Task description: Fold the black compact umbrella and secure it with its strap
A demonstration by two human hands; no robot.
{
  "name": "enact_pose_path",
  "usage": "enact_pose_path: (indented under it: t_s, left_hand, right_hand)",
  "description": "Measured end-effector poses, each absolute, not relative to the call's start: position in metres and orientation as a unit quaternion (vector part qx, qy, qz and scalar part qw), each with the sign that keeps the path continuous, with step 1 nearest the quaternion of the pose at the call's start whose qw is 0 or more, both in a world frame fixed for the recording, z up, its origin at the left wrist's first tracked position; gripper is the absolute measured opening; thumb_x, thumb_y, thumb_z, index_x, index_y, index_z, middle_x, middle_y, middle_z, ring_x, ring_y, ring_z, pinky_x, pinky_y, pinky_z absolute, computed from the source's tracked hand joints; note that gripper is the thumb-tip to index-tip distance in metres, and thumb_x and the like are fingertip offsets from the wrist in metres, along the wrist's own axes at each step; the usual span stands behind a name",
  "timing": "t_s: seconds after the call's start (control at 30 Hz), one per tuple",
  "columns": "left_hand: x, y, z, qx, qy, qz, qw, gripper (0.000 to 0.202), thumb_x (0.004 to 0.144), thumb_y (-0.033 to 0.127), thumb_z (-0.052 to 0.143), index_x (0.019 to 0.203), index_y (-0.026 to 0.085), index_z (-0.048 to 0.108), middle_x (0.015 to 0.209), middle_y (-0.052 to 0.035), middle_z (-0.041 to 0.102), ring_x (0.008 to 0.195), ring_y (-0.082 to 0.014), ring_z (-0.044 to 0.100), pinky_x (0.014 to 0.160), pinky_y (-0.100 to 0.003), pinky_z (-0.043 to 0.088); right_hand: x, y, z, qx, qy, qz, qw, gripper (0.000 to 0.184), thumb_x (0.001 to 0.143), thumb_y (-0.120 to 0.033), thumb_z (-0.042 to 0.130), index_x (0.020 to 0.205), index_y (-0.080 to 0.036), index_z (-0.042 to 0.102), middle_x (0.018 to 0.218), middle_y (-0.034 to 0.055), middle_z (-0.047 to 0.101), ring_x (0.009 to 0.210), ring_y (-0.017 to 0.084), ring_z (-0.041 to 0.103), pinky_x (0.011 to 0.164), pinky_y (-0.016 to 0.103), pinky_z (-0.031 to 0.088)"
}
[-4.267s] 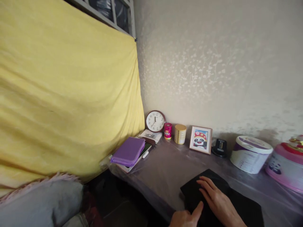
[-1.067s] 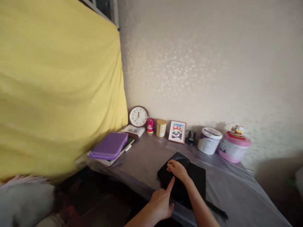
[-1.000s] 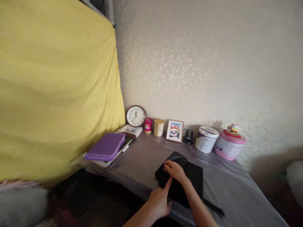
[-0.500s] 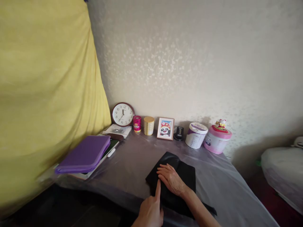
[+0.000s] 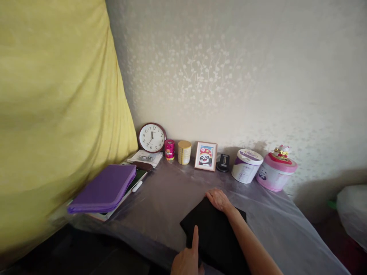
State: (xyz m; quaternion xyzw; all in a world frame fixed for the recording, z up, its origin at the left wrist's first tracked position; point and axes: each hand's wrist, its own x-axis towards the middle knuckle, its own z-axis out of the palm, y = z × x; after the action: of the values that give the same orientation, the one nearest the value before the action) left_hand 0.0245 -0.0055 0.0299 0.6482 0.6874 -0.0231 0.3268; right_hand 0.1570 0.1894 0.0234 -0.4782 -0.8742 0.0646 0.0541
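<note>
A folded black cloth [image 5: 212, 233] lies flat on the plastic-covered table [image 5: 166, 194] near its front edge. My right hand [image 5: 219, 199] rests on the cloth's far corner, fingers together and laid flat. My left hand [image 5: 187, 258] is at the bottom of the view, its index finger stretched out and pressing on the cloth's near left part, the other fingers curled under.
Along the wall stand a round clock [image 5: 151, 137], a pink tin [image 5: 169, 149], a yellow tin [image 5: 184, 152], a framed panda picture [image 5: 205, 156], a small black device [image 5: 223, 163], a white tub [image 5: 246, 165] and a pink container [image 5: 275, 171]. A purple case [image 5: 104, 188] lies left, beside a yellow curtain [image 5: 54, 110].
My right hand has slid from the cloth's middle to its far corner, and the raised fold there now lies flat. My left index finger stays on the cloth. The view shifted slightly.
</note>
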Motion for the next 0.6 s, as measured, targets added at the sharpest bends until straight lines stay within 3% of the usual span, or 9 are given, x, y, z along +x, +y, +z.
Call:
enact_pose_path:
  t_s: [0.13, 0.3, 0.37, 0.47, 0.6]
  left_hand:
    - [0.023, -0.005, 0.023, 0.65, 0.688, -0.006, 0.323, 0.087, 0.077, 0.016, 0.05, 0.14, 0.015, -0.009, 0.101, -0.0164, 0.065, 0.094, -0.0284, 0.062, 0.079, -0.041, 0.046]
    - [0.022, -0.011, 0.012, 0.664, 0.687, 0.034, 0.293, 0.084, 0.078, 0.02, 0.048, 0.14, 0.012, -0.007, 0.098, -0.0159, 0.065, 0.092, -0.0279, 0.061, 0.079, -0.04, 0.045]
    - [0.022, -0.014, 0.008, 0.669, 0.687, 0.054, 0.278, 0.082, 0.078, 0.019, 0.048, 0.14, 0.011, -0.006, 0.097, -0.015, 0.065, 0.091, -0.0266, 0.061, 0.079, -0.038, 0.045]
    - [0.021, -0.017, 0.007, 0.677, 0.684, 0.067, 0.263, 0.078, 0.08, 0.02, 0.045, 0.141, 0.01, -0.002, 0.096, -0.0143, 0.064, 0.09, -0.0252, 0.061, 0.079, -0.036, 0.045]
    - [0.021, -0.02, 0.01, 0.679, 0.686, 0.065, 0.254, 0.074, 0.083, 0.023, 0.044, 0.141, 0.008, -0.001, 0.094, -0.0139, 0.065, 0.086, -0.0238, 0.062, 0.075, -0.034, 0.044]
  right_hand:
    - [0.166, 0.205, 0.02, -0.544, -0.834, 0.061, 0.067, 0.039, 0.092, -0.031, 0.03, 0.09, -0.018, 0.066, 0.091, 0.0095, 0.069, 0.091, 0.02, 0.063, 0.079, 0.029, 0.042]
    - [0.213, 0.196, 0.031, -0.616, -0.777, 0.022, 0.125, 0.031, 0.087, -0.022, 0.035, 0.101, -0.018, 0.063, 0.107, 0.0125, 0.064, 0.101, 0.023, 0.059, 0.086, 0.032, 0.04]
    - [0.24, 0.18, 0.033, -0.658, -0.732, 0.011, 0.175, 0.036, 0.088, -0.027, 0.03, 0.104, -0.017, 0.061, 0.11, 0.0131, 0.063, 0.101, 0.023, 0.059, 0.085, 0.033, 0.042]
    - [0.269, 0.142, 0.025, -0.703, -0.623, 0.069, 0.335, 0.04, 0.085, -0.039, 0.032, 0.1, -0.016, 0.061, 0.097, 0.012, 0.067, 0.091, 0.023, 0.062, 0.08, 0.032, 0.045]
    - [0.271, 0.081, 0.01, -0.679, -0.571, 0.222, 0.406, 0.044, 0.08, -0.052, 0.036, 0.092, -0.018, 0.062, 0.082, 0.0081, 0.068, 0.072, 0.021, 0.065, 0.065, 0.029, 0.049]
